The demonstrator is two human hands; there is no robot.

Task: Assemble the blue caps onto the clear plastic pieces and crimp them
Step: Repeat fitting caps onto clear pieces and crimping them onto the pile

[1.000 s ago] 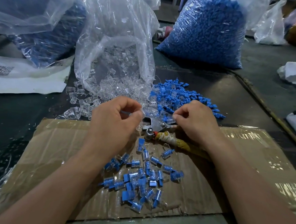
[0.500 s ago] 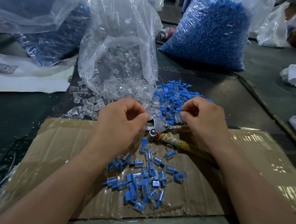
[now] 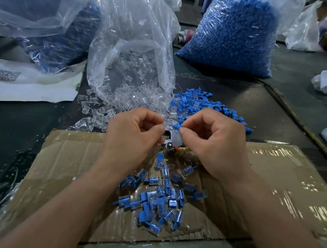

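Pinching a blue cap (image 3: 176, 126) between thumb and forefinger, the right hand (image 3: 214, 143) meets the left hand (image 3: 133, 139) at the centre of the frame, and the left hand's fingers grip a clear piece (image 3: 169, 122). Capped pieces (image 3: 160, 197) lie on the cardboard (image 3: 62, 166) at lower centre.

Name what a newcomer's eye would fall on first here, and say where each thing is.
At the centre, the left hand pinches a clear plastic piece and the right hand pinches a blue cap, the two close together. Behind them to the right stands a bulging bag of blue caps; below the hands a pile of assembled pieces lies on the cardboard.
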